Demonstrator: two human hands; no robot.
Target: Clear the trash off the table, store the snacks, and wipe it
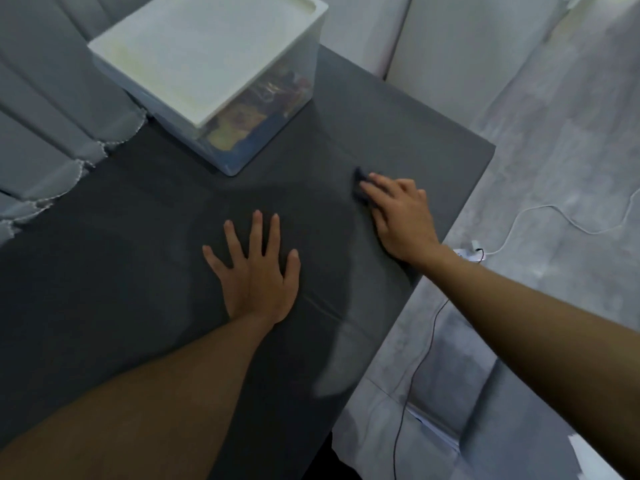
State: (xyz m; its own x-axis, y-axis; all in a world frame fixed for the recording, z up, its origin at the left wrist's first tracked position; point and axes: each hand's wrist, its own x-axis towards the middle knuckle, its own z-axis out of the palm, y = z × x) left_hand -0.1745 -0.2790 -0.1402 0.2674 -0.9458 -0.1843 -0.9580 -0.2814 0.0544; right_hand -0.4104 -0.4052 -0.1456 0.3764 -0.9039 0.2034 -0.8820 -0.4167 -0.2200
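Note:
A dark grey table (121, 271) fills the left and middle of the view. My left hand (256, 271) lies flat on it with fingers spread, holding nothing. To its right, near the table's right edge, my right hand (398, 216) presses a small dark cloth (360, 183) onto the tabletop; only the cloth's far end shows past my fingertips. At the far end of the table stands a clear storage box (263, 133) with a white lid (207, 53) on it. Colourful snack packets (242, 126) show through its wall.
Grey curtains (45, 133) hang along the table's left side. A pale grey floor (554, 150) lies to the right, with a white cable (554, 216) and a white power strip (469, 252) just past the table's right edge. A thin dark cord (412, 375) runs down the floor.

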